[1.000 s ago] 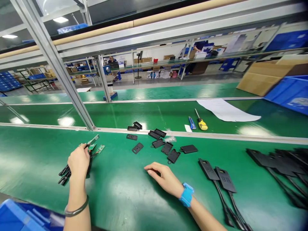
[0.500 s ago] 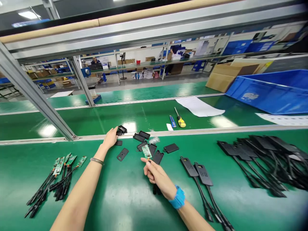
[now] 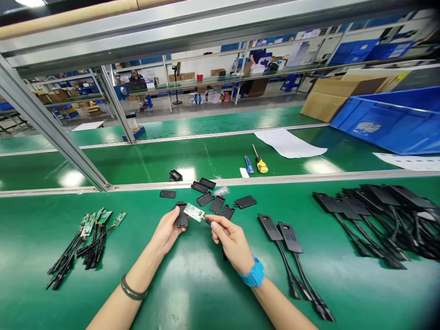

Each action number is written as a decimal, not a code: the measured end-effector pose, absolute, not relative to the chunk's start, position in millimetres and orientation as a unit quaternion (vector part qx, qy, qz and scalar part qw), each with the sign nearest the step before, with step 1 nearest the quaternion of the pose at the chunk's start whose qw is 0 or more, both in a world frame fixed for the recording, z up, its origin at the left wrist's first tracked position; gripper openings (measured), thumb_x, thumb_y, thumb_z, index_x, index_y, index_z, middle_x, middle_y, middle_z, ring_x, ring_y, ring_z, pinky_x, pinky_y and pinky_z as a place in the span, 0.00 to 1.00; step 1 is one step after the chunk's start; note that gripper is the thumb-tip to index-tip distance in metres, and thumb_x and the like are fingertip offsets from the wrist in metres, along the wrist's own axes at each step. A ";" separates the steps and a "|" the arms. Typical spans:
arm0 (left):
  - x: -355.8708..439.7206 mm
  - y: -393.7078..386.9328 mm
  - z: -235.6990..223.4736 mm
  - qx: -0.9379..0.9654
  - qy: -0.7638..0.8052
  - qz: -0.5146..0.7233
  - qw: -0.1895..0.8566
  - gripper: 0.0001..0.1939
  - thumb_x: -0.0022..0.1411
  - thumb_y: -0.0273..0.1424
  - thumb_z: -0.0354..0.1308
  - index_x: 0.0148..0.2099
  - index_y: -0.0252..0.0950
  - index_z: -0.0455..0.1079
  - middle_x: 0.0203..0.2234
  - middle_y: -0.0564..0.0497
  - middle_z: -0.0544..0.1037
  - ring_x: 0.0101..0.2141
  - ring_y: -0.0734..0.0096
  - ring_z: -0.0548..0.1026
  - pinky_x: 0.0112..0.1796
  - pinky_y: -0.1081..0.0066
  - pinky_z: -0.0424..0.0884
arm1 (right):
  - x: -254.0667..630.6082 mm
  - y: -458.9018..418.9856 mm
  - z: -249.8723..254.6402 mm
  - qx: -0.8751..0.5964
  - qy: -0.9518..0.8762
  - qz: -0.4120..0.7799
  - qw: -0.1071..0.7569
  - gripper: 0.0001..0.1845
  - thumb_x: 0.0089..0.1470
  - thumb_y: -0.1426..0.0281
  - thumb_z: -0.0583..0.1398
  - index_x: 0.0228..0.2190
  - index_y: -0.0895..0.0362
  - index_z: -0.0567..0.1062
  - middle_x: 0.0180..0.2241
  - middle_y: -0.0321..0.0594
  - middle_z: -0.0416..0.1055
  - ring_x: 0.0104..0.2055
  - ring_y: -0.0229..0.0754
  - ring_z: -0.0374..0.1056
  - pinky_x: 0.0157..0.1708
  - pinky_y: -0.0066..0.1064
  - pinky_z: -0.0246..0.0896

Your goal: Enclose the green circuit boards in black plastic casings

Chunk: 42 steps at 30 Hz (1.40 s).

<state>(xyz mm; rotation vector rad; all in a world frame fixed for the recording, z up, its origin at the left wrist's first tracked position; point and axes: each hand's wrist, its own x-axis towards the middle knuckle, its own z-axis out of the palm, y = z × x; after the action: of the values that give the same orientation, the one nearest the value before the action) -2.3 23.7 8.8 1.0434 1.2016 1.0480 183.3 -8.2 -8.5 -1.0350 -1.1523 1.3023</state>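
My left hand (image 3: 168,230) is closed on a black plastic case half (image 3: 182,216), its hollow side facing up. My right hand (image 3: 233,239) pinches the black cable just behind a small green-and-white circuit board (image 3: 194,212). The board's far end reaches the right edge of the case half; whether they touch I cannot tell. The rest of that cable hangs below my right hand, mostly hidden. Just beyond both hands lie several loose black case halves (image 3: 217,204) and a flat black cover (image 3: 167,194).
Cabled circuit boards (image 3: 88,227) lie at left. Closed black cases with cables (image 3: 290,243) are at right, beside a larger pile (image 3: 378,206). Past the metal ledge are a yellow screwdriver (image 3: 261,165), a blue cutter (image 3: 249,164), paper (image 3: 290,143) and a blue bin (image 3: 388,121).
My left hand has come back from the ledge with a black case half. My right hand has turned the circuit board leftward, and the two now meet closely in front of me.
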 end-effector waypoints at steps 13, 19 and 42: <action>3.2 -0.9 -1.5 0.347 0.358 0.525 0.689 0.28 0.58 0.32 0.64 0.60 0.37 0.62 0.50 0.40 0.72 0.49 0.57 0.71 0.50 0.59 0.68 | 177.2 -11.5 -13.0 -0.420 -0.480 0.618 0.460 0.25 0.48 0.53 0.63 0.39 0.61 0.74 0.21 0.33 0.62 0.21 0.33 0.56 0.20 0.25 0.50; 1.6 -2.0 2.5 0.338 0.342 0.521 0.705 0.27 0.59 0.31 0.63 0.59 0.36 0.62 0.49 0.39 0.72 0.50 0.51 0.71 0.49 0.56 0.69 | 178.9 -10.8 -17.7 -0.425 -0.470 0.636 0.440 0.26 0.47 0.51 0.63 0.37 0.61 0.73 0.18 0.31 0.60 0.19 0.32 0.54 0.18 0.25 0.48; 16.7 -1.8 -14.4 0.357 0.423 0.560 0.617 0.21 0.57 0.39 0.65 0.47 0.33 0.65 0.40 0.40 0.77 0.42 0.56 0.76 0.42 0.63 0.72 | 170.6 -10.7 -28.8 -0.478 -0.546 0.569 0.387 0.21 0.50 0.53 0.60 0.32 0.59 0.73 0.18 0.34 0.67 0.17 0.34 0.61 0.18 0.25 0.58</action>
<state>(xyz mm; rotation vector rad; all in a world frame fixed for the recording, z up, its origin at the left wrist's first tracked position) 16.7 -1.8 -14.4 0.8225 0.9738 1.2883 170.6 -10.7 -28.8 -1.2168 -1.3897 1.4484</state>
